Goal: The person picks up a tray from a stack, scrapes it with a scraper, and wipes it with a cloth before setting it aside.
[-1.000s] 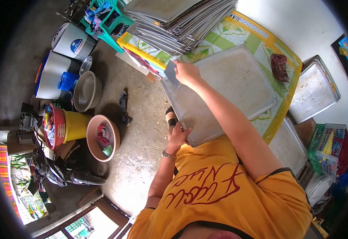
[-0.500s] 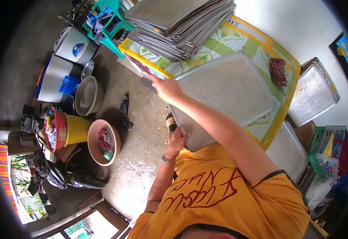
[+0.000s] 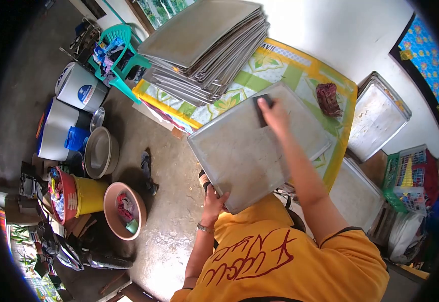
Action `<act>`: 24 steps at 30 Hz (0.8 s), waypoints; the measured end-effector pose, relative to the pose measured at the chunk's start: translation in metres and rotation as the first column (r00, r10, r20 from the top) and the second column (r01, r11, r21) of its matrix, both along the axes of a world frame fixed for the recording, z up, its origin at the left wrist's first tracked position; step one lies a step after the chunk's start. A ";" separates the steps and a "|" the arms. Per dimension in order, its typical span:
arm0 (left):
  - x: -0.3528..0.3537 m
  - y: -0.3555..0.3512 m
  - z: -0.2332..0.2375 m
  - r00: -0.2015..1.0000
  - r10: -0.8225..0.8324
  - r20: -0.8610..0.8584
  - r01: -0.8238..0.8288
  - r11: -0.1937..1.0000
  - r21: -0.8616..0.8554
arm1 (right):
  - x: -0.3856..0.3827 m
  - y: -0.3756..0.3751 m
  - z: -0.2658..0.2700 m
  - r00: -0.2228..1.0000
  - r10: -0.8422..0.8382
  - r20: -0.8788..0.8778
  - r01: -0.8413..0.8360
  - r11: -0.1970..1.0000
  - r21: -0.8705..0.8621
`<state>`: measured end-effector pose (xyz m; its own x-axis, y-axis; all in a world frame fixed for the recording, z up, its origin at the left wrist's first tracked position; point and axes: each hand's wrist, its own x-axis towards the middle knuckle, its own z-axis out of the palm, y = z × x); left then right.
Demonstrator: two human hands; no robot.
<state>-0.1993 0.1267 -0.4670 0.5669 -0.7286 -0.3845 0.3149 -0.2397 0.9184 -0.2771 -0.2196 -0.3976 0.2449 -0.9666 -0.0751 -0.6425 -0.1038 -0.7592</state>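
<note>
A flat metal baking tray (image 3: 239, 161) lies partly over the cloth-covered table and juts out past its near edge toward my body. My left hand (image 3: 213, 205), with a watch on its wrist, is closed on the tray's near-left corner, thumb over the rim. On the tray's far half, my right hand (image 3: 276, 117) grips a dark flat rectangular scraper (image 3: 262, 109) held against the surface. The fingers of my left hand are hidden under the tray. A crumpled dark red cloth (image 3: 328, 99) rests on the table to the right of the tray.
A tall stack of metal trays (image 3: 204, 45) stands at the table's far left. More trays (image 3: 380, 118) lean by the wall at right, near plastic baskets (image 3: 405, 178). On the floor at left are a pink basin (image 3: 111, 216), a yellow bucket (image 3: 90, 196) and a green chair (image 3: 116, 35).
My right hand has moved with the scraper from beyond the tray's left edge to its far middle. My left hand still holds the near corner, and the view has shifted.
</note>
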 end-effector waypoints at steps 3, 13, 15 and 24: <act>0.000 0.000 0.005 0.998 -0.054 -0.035 0.053 0.998 -0.013 | -0.064 -0.065 -0.002 0.953 -0.184 -0.239 0.148 0.976 -0.162; 0.003 -0.001 0.022 0.986 -0.127 -0.108 0.131 0.991 0.033 | -0.048 -0.137 -0.006 0.785 -0.225 -0.577 0.157 0.974 -0.166; 0.004 -0.001 0.025 0.988 -0.119 -0.101 0.125 0.990 0.061 | -0.036 -0.146 -0.010 0.815 -0.225 -0.534 0.140 0.971 -0.195; 0.003 -0.002 0.026 0.984 -0.091 -0.154 0.088 0.996 -0.029 | -0.034 -0.148 -0.013 0.839 -0.093 -0.536 -0.028 0.977 -0.212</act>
<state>-0.1964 0.1248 -0.4406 0.4340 -0.7828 -0.4459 0.4320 -0.2535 0.8655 -0.3111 -0.3681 -0.4101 0.1913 -0.9815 0.0124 -0.9488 -0.1881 -0.2538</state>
